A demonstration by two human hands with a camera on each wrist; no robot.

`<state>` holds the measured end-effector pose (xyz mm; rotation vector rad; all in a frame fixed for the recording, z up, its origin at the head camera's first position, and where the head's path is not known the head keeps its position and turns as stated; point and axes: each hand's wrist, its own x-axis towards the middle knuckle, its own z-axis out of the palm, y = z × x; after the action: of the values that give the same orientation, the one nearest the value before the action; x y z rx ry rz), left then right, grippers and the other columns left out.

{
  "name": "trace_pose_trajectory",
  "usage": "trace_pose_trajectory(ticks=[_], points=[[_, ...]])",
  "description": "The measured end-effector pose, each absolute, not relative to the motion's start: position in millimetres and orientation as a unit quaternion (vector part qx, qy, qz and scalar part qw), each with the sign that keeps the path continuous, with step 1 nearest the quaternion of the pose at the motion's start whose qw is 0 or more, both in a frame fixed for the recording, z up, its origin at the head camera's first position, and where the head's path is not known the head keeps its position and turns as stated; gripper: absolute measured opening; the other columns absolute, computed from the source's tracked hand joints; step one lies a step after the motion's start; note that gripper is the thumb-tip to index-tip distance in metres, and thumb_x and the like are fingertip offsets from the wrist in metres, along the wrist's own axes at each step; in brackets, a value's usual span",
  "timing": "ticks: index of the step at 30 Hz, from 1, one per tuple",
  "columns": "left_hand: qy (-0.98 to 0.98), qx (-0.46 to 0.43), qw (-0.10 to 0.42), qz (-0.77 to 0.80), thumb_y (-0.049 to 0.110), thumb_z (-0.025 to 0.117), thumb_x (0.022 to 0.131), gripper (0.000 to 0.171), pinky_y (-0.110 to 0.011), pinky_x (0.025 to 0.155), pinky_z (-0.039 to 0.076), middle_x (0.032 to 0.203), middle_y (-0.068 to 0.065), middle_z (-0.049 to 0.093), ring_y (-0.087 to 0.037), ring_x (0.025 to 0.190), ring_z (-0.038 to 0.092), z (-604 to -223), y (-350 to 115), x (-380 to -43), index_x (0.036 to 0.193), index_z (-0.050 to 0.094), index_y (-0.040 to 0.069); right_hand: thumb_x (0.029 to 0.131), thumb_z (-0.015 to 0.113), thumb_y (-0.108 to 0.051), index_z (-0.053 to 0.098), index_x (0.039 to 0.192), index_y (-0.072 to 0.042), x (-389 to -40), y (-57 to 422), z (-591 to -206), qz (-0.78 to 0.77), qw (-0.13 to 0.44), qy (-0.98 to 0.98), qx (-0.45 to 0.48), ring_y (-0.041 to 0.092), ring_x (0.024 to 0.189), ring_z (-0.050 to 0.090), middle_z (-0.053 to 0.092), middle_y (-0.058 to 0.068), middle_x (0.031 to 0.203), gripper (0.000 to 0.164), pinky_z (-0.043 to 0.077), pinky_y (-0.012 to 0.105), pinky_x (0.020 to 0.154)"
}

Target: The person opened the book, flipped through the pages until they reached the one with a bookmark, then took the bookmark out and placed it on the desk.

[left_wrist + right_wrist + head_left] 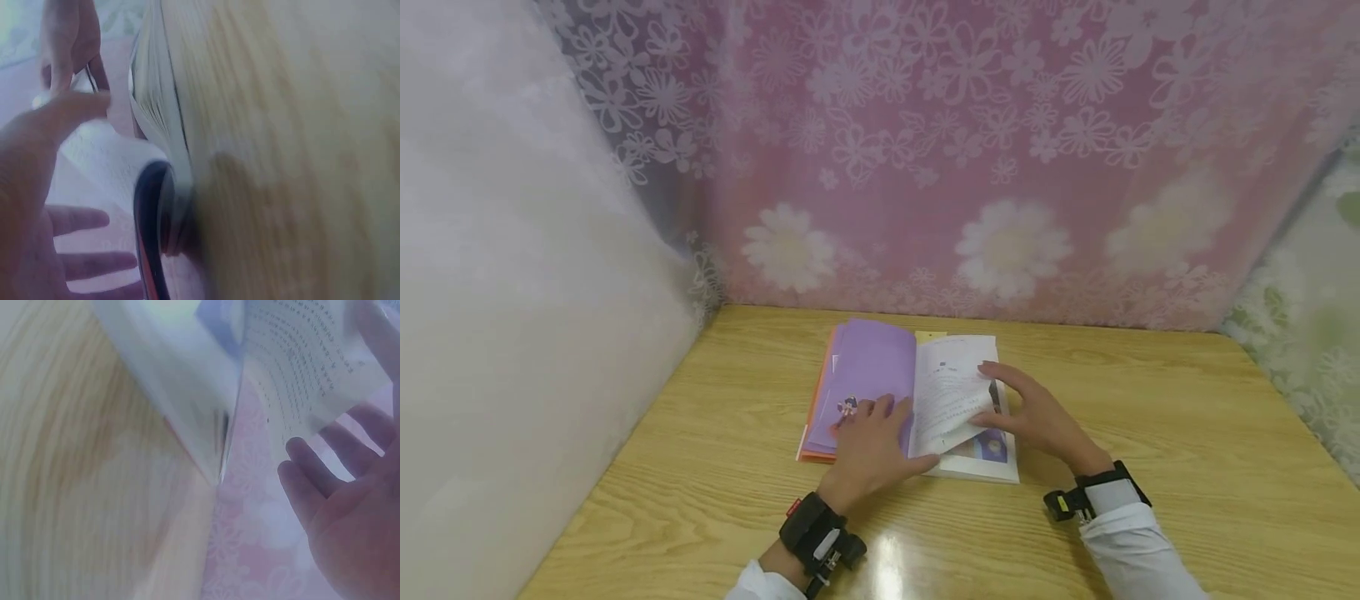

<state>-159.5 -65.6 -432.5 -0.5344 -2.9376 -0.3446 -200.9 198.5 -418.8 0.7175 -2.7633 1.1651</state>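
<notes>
Head: left hand (pixel 874 442) lying spread on purple-paged book (pixel 880 358) near wooden worktop's (pixel 700 467) far edge. Right hand (pixel 1047 421) pinching white leaf (pixel 951 396).

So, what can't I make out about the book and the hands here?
White page: print too small to read in the head view.
Page beneath: its picture is partly covered by the white page in the head view.
Purple page: partly hidden by the left hand in the head view.
Right hand: cut off by the right edge in the right wrist view.
</notes>
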Motion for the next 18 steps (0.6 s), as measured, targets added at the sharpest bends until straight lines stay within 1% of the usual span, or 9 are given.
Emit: trace_pose_trajectory(ticks=[5, 9, 11, 13, 16, 18], points=[[-0.974, -0.174, 0.071, -0.125, 0.067, 0.054, 0.067, 0.088, -0.053, 0.077, 0.044, 0.132, -0.011, 0.046, -0.034, 0.112, 0.044, -429, -52, -160, 0.14, 0.033, 0.022, 0.072, 0.068, -0.048, 0.046, 0.131, -0.014, -201, 187, -413, 0.378, 0.074, -0.889, 0.248, 0.029, 0.127, 0.034, 0.043, 0.011, 0.138, 0.071, 0.031, 0.052, 0.1], [-0.972, -0.172, 0.1, -0.122, 0.054, 0.061, 0.068, 0.083, -0.052, 0.077, 0.044, 0.126, -0.012, 0.05, -0.034, 0.108, 0.049, -426, -46, -159, 0.139, 0.034, 0.019, 0.072, 0.068, -0.048, 0.046, 0.13, -0.014, -201, 178, -409, 0.377, 0.084, -0.887, 0.254, 0.03, 0.129, 0.032, 0.04, 0.011, 0.14, 0.071, 0.031, 0.052, 0.099], [-0.971, -0.166, 0.112, -0.129, 0.044, 0.064, 0.07, 0.08, -0.05, 0.077, 0.045, 0.125, -0.011, 0.051, -0.034, 0.105, 0.051, -426, -45, -158, 0.139, 0.034, 0.017, 0.071, 0.067, -0.05, 0.043, 0.133, -0.016, -200, 177, -407, 0.377, 0.074, -0.889, 0.248, 0.029, 0.132, 0.027, 0.035, 0.009, 0.144, 0.075, 0.03, 0.054, 0.1], [-0.968, -0.162, 0.122, -0.151, 0.035, 0.065, 0.07, 0.081, -0.048, 0.079, 0.045, 0.125, -0.011, 0.052, -0.033, 0.103, 0.052, -425, -46, -158, 0.141, 0.03, 0.015, 0.07, 0.068, -0.053, 0.038, 0.137, -0.02, -199, 177, -407, 0.377, 0.063, -0.893, 0.238, 0.029, 0.134, 0.021, 0.029, 0.007, 0.148, 0.08, 0.028, 0.056, 0.1], [-0.962, -0.155, 0.123, -0.188, 0.026, 0.064, 0.069, 0.089, -0.046, 0.085, 0.043, 0.129, -0.01, 0.05, -0.031, 0.107, 0.051, -426, -52, -158, 0.145, 0.019, 0.015, 0.068, 0.068, -0.055, 0.029, 0.141, -0.027, -197, 181, -408, 0.377, 0.05, -0.898, 0.223, 0.028, 0.136, 0.017, 0.021, 0.004, 0.151, 0.088, 0.026, 0.058, 0.1], [-0.955, -0.154, 0.135, -0.215, 0.024, 0.064, 0.07, 0.092, -0.045, 0.085, 0.044, 0.128, -0.011, 0.052, -0.03, 0.107, 0.052, -426, -56, -158, 0.146, 0.013, 0.014, 0.067, 0.068, -0.055, 0.023, 0.143, -0.03, -197, 185, -410, 0.379, 0.042, -0.899, 0.215, 0.03, 0.135, 0.017, 0.018, 0.004, 0.152, 0.091, 0.027, 0.059, 0.099]])
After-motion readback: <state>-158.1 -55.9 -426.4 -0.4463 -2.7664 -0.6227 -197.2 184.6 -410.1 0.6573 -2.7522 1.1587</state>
